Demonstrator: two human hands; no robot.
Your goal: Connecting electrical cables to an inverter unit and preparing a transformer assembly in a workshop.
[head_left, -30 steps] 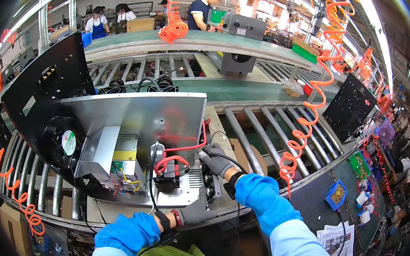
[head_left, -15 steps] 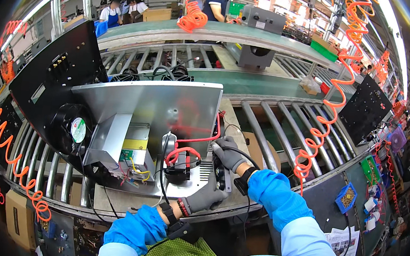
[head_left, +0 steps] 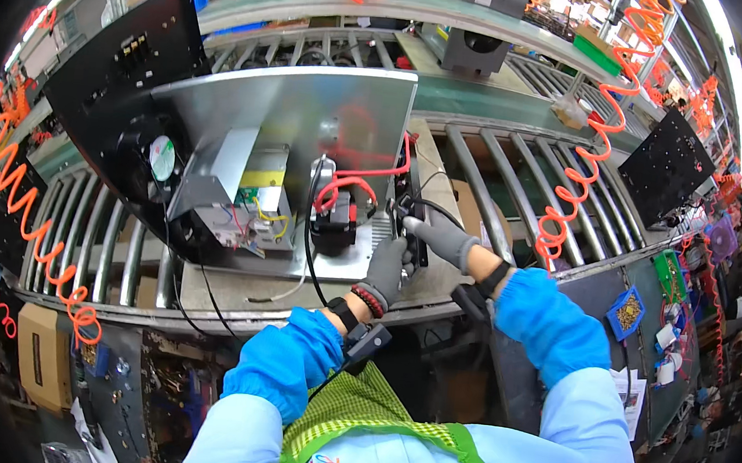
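A metal-and-black machine housing point(head_left: 285, 105) lies opened up in front of me, with a power supply box point(head_left: 258, 213), red wires point(head_left: 349, 179) and a round fan point(head_left: 162, 159) inside. At its right edge stands a narrow black panel point(head_left: 420, 252) with round fittings. My left hand point(head_left: 388, 270), gloved in grey, is closed around the panel's near end. My right hand point(head_left: 443, 238), gloved too, has its fingers closed at the panel's upper part, beside a black cable point(head_left: 438, 206). What the right fingertips pinch is hidden.
Roller conveyors point(head_left: 502, 194) run to the right and behind. Coiled orange air hoses point(head_left: 580, 179) hang on both sides. A blue bin point(head_left: 626, 312) of small brass-coloured parts sits at the right, a cardboard box point(head_left: 44, 357) at the lower left. Other people stand beyond the far bench.
My view has tilted down, so the housing sits higher in the picture. My left hand has moved up along the panel, and my right hand has shifted its grip, with the thumb now extended.
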